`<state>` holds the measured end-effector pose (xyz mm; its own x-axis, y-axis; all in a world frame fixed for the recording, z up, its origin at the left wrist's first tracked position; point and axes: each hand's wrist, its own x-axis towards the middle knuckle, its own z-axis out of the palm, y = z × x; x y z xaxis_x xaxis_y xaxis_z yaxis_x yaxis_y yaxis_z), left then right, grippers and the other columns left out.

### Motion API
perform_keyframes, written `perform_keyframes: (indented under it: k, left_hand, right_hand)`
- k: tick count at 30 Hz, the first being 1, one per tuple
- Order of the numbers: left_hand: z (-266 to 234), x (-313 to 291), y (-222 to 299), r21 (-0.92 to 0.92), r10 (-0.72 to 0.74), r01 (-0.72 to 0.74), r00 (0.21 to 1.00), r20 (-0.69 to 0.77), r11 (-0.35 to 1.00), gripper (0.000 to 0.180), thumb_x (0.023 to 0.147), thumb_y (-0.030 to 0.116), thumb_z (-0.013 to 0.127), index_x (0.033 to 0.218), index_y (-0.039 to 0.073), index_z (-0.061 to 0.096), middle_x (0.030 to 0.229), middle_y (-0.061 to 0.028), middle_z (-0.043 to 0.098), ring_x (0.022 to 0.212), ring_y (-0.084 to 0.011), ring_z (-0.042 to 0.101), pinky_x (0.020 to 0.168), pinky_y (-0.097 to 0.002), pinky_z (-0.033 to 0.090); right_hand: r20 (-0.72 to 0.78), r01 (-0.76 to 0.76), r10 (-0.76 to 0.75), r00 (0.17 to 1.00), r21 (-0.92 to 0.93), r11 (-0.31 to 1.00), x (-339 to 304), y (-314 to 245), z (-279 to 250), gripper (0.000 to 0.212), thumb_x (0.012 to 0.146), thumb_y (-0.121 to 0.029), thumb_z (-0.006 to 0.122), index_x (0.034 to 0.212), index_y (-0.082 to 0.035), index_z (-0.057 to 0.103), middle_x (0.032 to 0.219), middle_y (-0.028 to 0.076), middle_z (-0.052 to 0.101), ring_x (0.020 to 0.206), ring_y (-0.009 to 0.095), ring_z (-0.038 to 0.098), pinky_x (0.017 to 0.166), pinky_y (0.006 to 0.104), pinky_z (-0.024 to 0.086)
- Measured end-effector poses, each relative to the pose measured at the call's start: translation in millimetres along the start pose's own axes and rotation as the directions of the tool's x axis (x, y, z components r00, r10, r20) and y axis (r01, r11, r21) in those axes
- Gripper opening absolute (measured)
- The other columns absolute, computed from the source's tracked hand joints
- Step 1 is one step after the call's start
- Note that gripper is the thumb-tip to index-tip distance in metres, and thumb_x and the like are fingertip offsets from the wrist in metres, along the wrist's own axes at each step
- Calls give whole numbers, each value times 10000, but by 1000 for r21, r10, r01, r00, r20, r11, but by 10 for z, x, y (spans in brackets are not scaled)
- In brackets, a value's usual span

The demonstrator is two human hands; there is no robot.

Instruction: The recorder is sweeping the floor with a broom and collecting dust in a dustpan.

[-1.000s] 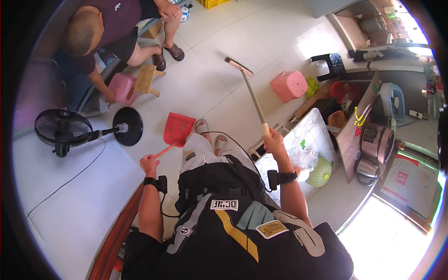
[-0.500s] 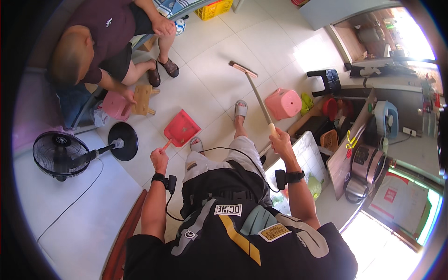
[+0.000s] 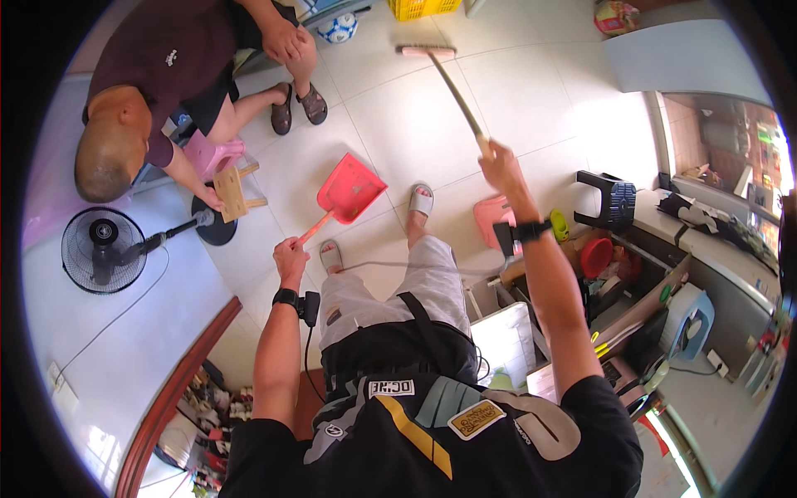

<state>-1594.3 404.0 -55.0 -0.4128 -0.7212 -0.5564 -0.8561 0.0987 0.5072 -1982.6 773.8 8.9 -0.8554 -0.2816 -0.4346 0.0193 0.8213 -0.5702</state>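
Observation:
My left hand (image 3: 290, 259) is closed round the handle of a red dustpan (image 3: 353, 189). The pan is out ahead of my left foot, its wide mouth facing away from me; whether it touches the floor I cannot tell. Stretched far forward, my right hand (image 3: 504, 170) grips the pale upper end of a long-handled broom (image 3: 457, 95). The broom's pink-backed head (image 3: 426, 51) is at the far side of the tiled floor, well apart from the dustpan. Any dirt in the pan is too small to make out.
At left, a seated person (image 3: 162, 75) holds a small wooden stool (image 3: 233, 192) beside a pink stool (image 3: 212, 156) and a standing fan (image 3: 104, 251). A pink stool (image 3: 493, 222), black stool (image 3: 606, 200) and cabinet line the right. A yellow crate (image 3: 423, 8) stands far ahead.
My right arm has reached forward, carrying the broom head farther away. The dustpan has shifted forward and slightly right. My view has turned, and the seated person still holds the wooden stool.

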Motion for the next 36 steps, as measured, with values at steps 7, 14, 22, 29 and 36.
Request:
perform_keyframes:
  k: [7, 14, 22, 29, 36]
  left_hand:
    - [816, -287, 376, -33, -36, 32, 993, -112, 999, 220, 882, 77, 598, 1001, -69, 713, 735, -173, 704, 550, -246, 698, 530, -333, 567]
    - [1393, -110, 260, 195, 59, -28, 986, -156, 980, 184, 849, 82, 611, 940, -8, 743, 865, -221, 719, 821, -378, 707, 763, -430, 561]
    - [1338, -176, 482, 261, 91, -53, 987, -133, 964, 167, 848, 86, 626, 931, 11, 749, 873, -222, 718, 818, -383, 707, 755, -430, 564]
    - [779, -188, -47, 5, -103, 104, 988, -117, 995, 193, 860, 91, 603, 949, 8, 752, 783, -205, 716, 633, -279, 725, 641, -379, 577]
    - [54, -510, -815, -172, -158, 132, 976, -153, 976, 233, 885, 73, 602, 1030, -72, 714, 816, -155, 725, 595, -236, 722, 538, -295, 592]
  right_hand:
    - [185, -56, 55, 981, 0, 998, 1395, -41, 63, 396, 829, -116, 526, 1212, -34, 577, 1025, 316, 666, 940, 488, 650, 832, 512, 538]
    - [344, 172, -81, 936, -246, 954, 372, 897, 206, 561, 833, -64, 567, 1375, -45, 426, 978, 304, 662, 877, 462, 664, 722, 534, 553]
    - [729, -537, 299, 616, 110, 837, -1793, 426, -858, 635, 869, -47, 562, 1482, 5, 405, 661, 66, 563, 501, 181, 536, 432, 339, 418]
    - [627, -604, 309, 715, 331, 725, -1995, -47, -726, 620, 887, -87, 590, 1488, -51, 442, 676, -19, 524, 516, 59, 481, 420, 243, 364]
    - [251, 6, -6, 968, 1, 1000, -1202, -192, 215, 456, 863, -87, 536, 1313, -13, 538, 683, 156, 633, 502, 232, 609, 444, 348, 445]
